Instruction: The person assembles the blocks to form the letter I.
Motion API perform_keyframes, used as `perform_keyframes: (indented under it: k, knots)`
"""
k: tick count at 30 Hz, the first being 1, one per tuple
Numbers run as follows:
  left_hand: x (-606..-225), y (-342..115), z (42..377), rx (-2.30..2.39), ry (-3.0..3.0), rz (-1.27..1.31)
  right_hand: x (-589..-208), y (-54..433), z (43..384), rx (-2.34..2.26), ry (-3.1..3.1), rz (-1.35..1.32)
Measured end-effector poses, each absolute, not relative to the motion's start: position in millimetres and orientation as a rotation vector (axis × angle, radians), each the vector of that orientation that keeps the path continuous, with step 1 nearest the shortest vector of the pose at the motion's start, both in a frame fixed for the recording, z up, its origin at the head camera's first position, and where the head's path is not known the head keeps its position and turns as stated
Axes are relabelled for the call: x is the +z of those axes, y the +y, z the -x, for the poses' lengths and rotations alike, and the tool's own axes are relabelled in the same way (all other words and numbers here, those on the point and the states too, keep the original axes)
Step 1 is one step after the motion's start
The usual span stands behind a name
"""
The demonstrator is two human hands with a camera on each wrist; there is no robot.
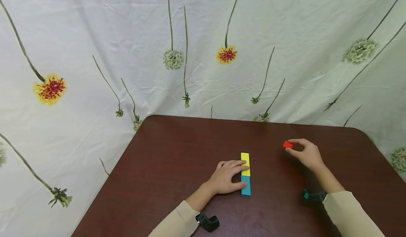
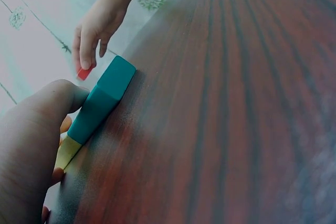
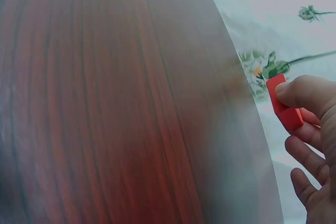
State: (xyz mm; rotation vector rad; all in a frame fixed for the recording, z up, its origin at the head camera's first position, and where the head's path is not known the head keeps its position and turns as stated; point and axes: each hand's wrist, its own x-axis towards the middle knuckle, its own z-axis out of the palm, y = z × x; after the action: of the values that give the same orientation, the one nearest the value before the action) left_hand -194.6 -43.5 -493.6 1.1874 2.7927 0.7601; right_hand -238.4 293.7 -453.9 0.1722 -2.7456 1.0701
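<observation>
A yellow block (image 1: 245,157) and a teal block (image 1: 245,191) lie end to end in a line on the table. My left hand (image 1: 223,178) rests on them, with the thumb touching the teal block (image 2: 102,98) and the fingers reaching across the yellow block (image 2: 67,151). Part of each block is covered by that hand. Farther back and to the right, my right hand (image 1: 306,155) pinches a small red block (image 1: 287,144) between thumb and fingers. In the right wrist view, the thumb presses one face of the red block (image 3: 277,94), while the lower fingers curl loosely beneath.
The dark reddish-brown table (image 1: 177,141) has rounded far corners. Behind it hangs a pale cloth (image 1: 203,25) printed with flowers. Dark bands sit around both wrists, the left band (image 1: 207,222) and the right band (image 1: 314,196), below light sleeves.
</observation>
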Motion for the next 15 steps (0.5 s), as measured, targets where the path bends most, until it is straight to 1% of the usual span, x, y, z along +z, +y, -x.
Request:
perform_keyframes:
  k: [15]
  knots:
    - [-494, -43, 195, 0.76, 2.791, -1.187, -462, 269, 243, 1.13, -2.759, -0.207]
